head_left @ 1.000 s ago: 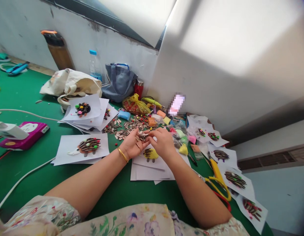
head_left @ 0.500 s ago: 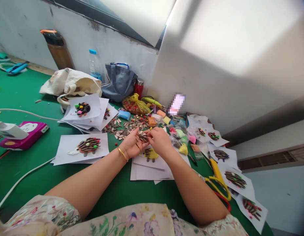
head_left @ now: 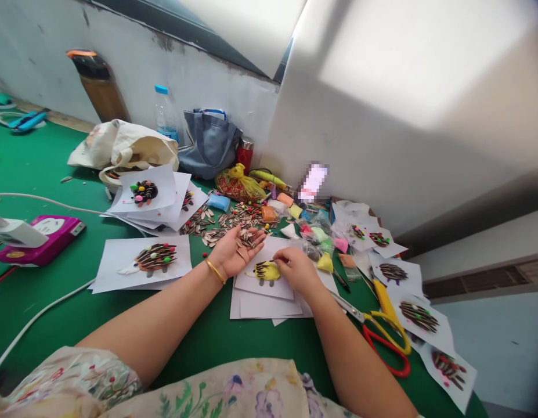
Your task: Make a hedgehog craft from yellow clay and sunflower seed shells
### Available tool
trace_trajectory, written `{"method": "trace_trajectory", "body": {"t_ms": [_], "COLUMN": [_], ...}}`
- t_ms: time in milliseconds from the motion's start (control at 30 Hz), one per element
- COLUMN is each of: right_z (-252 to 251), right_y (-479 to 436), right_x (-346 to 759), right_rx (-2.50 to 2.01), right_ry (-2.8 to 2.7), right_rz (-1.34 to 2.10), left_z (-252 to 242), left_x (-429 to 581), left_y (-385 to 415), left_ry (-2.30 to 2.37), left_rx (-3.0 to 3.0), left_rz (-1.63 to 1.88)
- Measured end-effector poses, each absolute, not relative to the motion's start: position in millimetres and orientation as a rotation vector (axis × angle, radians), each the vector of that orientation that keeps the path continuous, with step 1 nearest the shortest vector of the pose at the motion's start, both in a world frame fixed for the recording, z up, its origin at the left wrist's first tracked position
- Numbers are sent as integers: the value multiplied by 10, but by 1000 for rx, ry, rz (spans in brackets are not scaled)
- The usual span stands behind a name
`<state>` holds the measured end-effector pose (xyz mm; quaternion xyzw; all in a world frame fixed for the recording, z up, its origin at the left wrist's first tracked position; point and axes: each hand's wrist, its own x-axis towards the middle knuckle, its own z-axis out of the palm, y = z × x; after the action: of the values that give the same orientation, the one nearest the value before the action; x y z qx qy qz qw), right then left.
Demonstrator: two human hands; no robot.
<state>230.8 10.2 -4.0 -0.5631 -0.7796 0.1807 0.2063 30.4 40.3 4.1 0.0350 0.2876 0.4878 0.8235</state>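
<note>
My left hand (head_left: 234,253) lies palm up, fingers nearly straight, holding a small heap of sunflower seeds (head_left: 246,237). To its right, my right hand (head_left: 298,270) is closed in a pinch on a sunflower seed at the upper right edge of a yellow clay hedgehog (head_left: 269,271). Striped seeds stick up from the hedgehog's back, and it has grey feet. This figure sits on a white paper sheet (head_left: 246,285) with more sheets beneath. Behind my left hand is a loose pile of sunflower seeds (head_left: 238,217) mixed with small coloured balls.
Finished seed hedgehogs on paper (head_left: 114,255) lie at left, others (head_left: 419,318) along the right edge. Scissors (head_left: 382,331) rest beside my right forearm. Bagged clay pieces (head_left: 325,263) lie behind my right hand. A purple power strip (head_left: 55,232) with white cables is at far left.
My right hand has left the seeds in my left palm and moved right and down to the yellow hedgehog, with a seed in its fingertips. My left hand has stayed nearly in place.
</note>
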Motion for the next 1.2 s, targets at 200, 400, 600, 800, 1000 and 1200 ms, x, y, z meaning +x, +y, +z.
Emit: {"method": "trace_trajectory", "body": {"t_ms": [200, 400, 600, 800, 1000, 1200], "right_z": [-64, -45, -54, -20, -9, 114], "right_y": [102, 86, 98, 107, 106, 54], "right_x": [2240, 2195, 2169, 2129, 2123, 2204], "right_rx": [-1581, -1589, -1574, -1574, -1609, -1562], "right_ry": [-2198, -2228, -2308, -2396, -2417, -2339], "right_rz": [501, 502, 428, 351, 353, 241], "left_z": [35, 37, 26, 17, 41, 48], "left_x": [307, 311, 306, 305, 314, 318], "left_y": [401, 398, 406, 405, 386, 374], "left_ry": [622, 625, 612, 602, 609, 583], "left_rx": [78, 79, 65, 65, 66, 86], "left_rz": [1040, 1046, 1032, 1028, 1026, 1008]}}
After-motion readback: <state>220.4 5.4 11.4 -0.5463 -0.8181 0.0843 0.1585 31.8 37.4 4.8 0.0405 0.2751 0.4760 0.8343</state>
